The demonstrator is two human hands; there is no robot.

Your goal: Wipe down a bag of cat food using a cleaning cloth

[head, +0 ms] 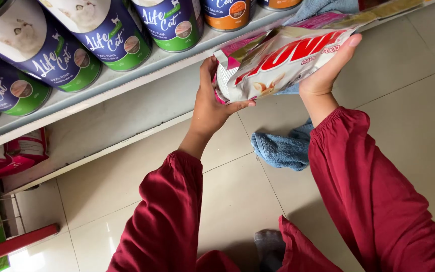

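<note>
The left hand (211,103) grips the lower end of a white and red pet food pouch (278,63), thumb across the front and fingers curled behind, so that end is pinched firm. The right hand (328,68) lies flat under and along the far side of the pouch, fingers stretched toward its upper corner, bearing its weight more than clenching it. Held this way between both hands, the pouch sits tilted in the air just in front of the shelf edge (127,83), its printed face turned up toward the camera, apparently so it can be seen and steadied at once.

A blue cloth (283,148) hangs below the right wrist and shows again above the pouch, seemingly draped behind the hand; how it is held I cannot tell. Both arms wear dark red sleeves (373,196).

On the white shelf stand rows of purple and green cat food cans (112,30), tipped in this downward view, with an orange-labelled can (227,12) further along. On the shelf below lie red pouches (18,153). Beneath is a pale tiled floor (419,116), where a grey-socked foot (270,247) shows.
</note>
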